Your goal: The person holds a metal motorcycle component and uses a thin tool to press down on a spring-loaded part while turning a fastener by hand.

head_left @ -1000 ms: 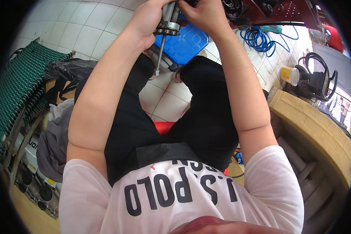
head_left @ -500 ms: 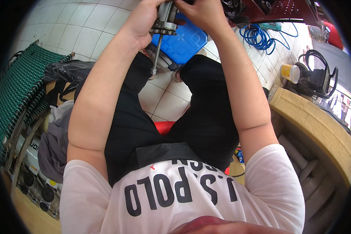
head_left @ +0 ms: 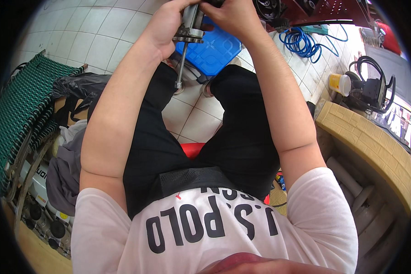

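Both hands are at the top of the view around a metal assembly (head_left: 190, 32): a cylinder, a round flange and a long thin rod (head_left: 182, 64) pointing down between my knees to a small nut. My left hand (head_left: 166, 25) is closed on it from the left, fingers partly hidden behind it. My right hand (head_left: 230, 16) holds its upper part from the right, thumb across the cylinder; its top end is cut off or hidden. A blue plastic case (head_left: 219, 48) lies on the tiled floor behind the assembly.
At the left are a green woven folding chair (head_left: 36, 96), a black bag (head_left: 77, 84) and grey cloth (head_left: 64, 178). To the right lie coiled blue hose (head_left: 301, 45), a white-yellow tub (head_left: 339, 84), black equipment (head_left: 370, 86) and a yellow brick-patterned ledge (head_left: 360, 141). A red metal rack (head_left: 333, 11) stands ahead.
My hands and the metal assembly have shifted slightly to the left, the rod's lower end with them. Both hands keep their hold.
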Demonstrator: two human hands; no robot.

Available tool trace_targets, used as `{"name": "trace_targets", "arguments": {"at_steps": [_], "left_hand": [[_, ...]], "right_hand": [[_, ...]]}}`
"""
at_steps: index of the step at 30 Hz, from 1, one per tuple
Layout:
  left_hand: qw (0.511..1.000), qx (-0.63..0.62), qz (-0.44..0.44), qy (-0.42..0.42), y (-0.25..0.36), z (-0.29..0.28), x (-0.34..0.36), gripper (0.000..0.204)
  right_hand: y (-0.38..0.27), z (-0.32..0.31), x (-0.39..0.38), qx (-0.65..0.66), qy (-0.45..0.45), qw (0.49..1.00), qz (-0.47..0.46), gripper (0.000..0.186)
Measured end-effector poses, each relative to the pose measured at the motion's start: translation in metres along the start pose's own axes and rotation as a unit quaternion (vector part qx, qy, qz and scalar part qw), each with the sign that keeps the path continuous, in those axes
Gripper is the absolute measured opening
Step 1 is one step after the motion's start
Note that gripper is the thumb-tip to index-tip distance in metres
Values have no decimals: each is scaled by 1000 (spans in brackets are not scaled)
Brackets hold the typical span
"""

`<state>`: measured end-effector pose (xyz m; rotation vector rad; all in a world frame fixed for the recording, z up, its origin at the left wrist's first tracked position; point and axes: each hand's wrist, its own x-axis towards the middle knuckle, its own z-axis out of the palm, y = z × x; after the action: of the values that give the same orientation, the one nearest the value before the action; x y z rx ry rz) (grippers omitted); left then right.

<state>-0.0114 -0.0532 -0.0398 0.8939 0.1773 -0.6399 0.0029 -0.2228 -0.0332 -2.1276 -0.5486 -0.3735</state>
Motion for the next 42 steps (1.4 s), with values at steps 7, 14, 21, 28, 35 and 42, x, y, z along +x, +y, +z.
{"name": "trace_targets", "arguments": {"at_steps": [7, 14, 21, 28, 35, 42], "left_hand": [[1000, 3, -2, -9, 1, -1, -1, 22], [1000, -5, -3, -14, 2, -2, 0, 22], [1000, -15, 5, -16, 3, -5, 1, 23], [1000, -6, 12, -21, -1, -7, 5, 26], [999, -17, -19, -30, -3, -10, 8, 27], [997, -49, -38, -49, -3, -14, 10, 27]], "right_hand": [[-2, 0, -1, -10, 0, 1000, -3, 25], [-3, 0, 0, -2, 9, 1000, 0, 25], [-2, 2, -1, -26, 10, 1000, 8, 23], [6, 2, -3, -57, -5, 998, 24, 22], [7, 2, -6, -59, -13, 998, 21, 24], [6, 1, -5, -48, -8, 998, 28, 25]]}}
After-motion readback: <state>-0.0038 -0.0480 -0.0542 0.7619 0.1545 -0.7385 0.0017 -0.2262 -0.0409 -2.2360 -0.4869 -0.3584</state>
